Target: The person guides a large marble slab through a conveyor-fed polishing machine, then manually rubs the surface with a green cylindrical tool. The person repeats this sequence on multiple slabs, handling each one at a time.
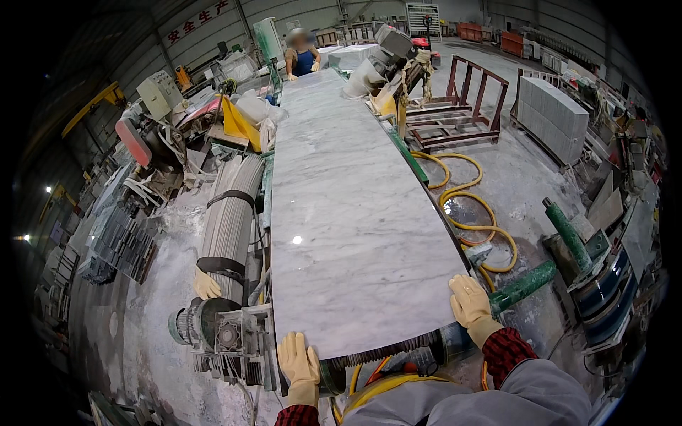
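A large pale marble slab (341,284) with grey veins lies flat on a long roller conveyor, stretching away from me. My left hand (299,362), in a cream glove, rests on its near left corner with the fingers stretched forward. At the near right corner, my right hand (471,302) lies over the edge in a matching glove, fingers extended. Neither hand is visibly wrapped round anything; their undersides are hidden. Beneath the slab's near edge shows a dark ribbed roller (383,353).
A co-worker (302,60) stands at the slab's far end, hands near it. Left are a motor (186,325), a strapped grey roll (231,206) and a loose glove (207,284). A yellow hose (472,202) coils on the right floor, near a green post (565,227) and a metal rack (462,106).
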`<act>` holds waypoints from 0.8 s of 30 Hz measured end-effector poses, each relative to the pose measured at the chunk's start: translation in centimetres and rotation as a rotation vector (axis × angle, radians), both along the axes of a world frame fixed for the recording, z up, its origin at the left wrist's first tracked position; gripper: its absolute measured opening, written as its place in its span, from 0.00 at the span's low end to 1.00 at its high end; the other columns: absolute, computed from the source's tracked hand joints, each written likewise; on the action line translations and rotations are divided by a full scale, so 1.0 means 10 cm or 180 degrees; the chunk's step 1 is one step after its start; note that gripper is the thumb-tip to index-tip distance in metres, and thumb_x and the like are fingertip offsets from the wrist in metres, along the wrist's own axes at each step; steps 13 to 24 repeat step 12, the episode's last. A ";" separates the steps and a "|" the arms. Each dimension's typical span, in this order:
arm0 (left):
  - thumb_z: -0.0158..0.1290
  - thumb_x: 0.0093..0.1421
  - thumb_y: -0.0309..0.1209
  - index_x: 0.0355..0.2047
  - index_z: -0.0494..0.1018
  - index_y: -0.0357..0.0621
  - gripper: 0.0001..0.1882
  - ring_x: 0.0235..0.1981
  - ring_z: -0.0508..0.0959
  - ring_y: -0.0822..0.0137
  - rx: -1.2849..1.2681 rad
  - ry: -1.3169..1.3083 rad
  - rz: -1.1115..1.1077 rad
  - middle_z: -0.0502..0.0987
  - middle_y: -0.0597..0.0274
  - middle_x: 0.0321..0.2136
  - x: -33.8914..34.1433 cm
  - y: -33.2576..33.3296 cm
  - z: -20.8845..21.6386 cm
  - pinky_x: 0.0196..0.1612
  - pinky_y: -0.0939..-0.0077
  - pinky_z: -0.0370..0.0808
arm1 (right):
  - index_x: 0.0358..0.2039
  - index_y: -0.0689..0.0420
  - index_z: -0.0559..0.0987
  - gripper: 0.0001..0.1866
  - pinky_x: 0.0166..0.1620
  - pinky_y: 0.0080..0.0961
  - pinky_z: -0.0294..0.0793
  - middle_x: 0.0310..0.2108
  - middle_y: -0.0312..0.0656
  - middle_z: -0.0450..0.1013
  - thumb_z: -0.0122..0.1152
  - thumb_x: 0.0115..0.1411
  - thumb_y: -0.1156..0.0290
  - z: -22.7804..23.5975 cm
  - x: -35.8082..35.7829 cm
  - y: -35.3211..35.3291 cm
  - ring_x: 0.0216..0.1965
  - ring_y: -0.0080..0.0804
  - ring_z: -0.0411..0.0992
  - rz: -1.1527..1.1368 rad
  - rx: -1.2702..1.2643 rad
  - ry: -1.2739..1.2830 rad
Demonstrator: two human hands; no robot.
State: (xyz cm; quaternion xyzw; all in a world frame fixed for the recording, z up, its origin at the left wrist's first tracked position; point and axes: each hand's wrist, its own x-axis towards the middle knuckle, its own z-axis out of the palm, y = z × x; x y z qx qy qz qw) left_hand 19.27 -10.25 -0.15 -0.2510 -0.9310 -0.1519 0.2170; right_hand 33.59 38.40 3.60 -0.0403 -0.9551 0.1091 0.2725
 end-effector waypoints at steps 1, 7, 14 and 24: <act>0.57 0.67 0.36 0.62 0.73 0.35 0.26 0.61 0.73 0.32 0.0013 -0.0014 -0.0007 0.75 0.34 0.61 0.00 0.01 0.02 0.68 0.39 0.65 | 0.54 0.59 0.78 0.20 0.65 0.49 0.72 0.56 0.52 0.76 0.61 0.62 0.71 0.00 0.00 0.00 0.58 0.57 0.73 0.0003 -0.0006 -0.0010; 0.57 0.67 0.36 0.61 0.73 0.35 0.25 0.60 0.73 0.32 -0.0007 -0.0007 0.0008 0.75 0.34 0.60 0.02 0.01 0.03 0.67 0.39 0.66 | 0.55 0.59 0.78 0.20 0.64 0.49 0.72 0.56 0.53 0.76 0.61 0.62 0.71 -0.04 0.02 0.01 0.59 0.58 0.73 0.0011 -0.0039 0.0014; 0.57 0.68 0.37 0.65 0.72 0.37 0.28 0.65 0.71 0.32 -0.0028 -0.0141 0.0060 0.73 0.34 0.65 0.07 -0.03 -0.02 0.71 0.40 0.64 | 0.56 0.59 0.78 0.22 0.66 0.50 0.72 0.58 0.53 0.76 0.63 0.61 0.71 -0.13 0.05 0.05 0.60 0.58 0.73 0.0002 -0.0096 -0.0112; 0.57 0.68 0.37 0.65 0.72 0.37 0.28 0.65 0.71 0.32 -0.0028 -0.0141 0.0060 0.73 0.34 0.65 0.07 -0.03 -0.02 0.71 0.40 0.64 | 0.56 0.59 0.78 0.22 0.66 0.50 0.72 0.58 0.53 0.76 0.63 0.61 0.71 -0.13 0.05 0.05 0.60 0.58 0.73 0.0002 -0.0096 -0.0112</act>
